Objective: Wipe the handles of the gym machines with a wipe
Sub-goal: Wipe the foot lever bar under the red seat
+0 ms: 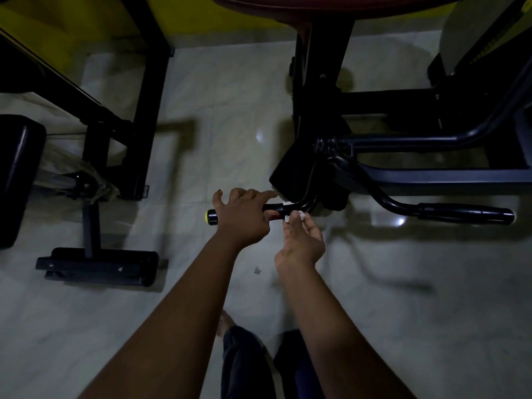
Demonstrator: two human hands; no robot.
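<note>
Two black handles stuck out from the machine. The left hand (pixel 241 217) lay over the left handle (pixel 213 217), thumb and forefinger stretched out, the other fingers curled under it. The right hand (pixel 300 240) pinched one white wipe (pixel 301 215) against that handle's bend. The right handle (pixel 466 213) stood well apart, untouched.

Pale, glossy tiled floor (pixel 230 110) all round, catching glints of light. At eight o'clock a black T-shaped foot (pixel 98 264) sits flat on it, and at nine a frame leg (pixel 138 191) is planted. The machine base (pixel 446 180) runs along the tiles at three. Just below centre lies a small grey scrap (pixel 257 270), and at six a bare foot (pixel 226 322).
</note>
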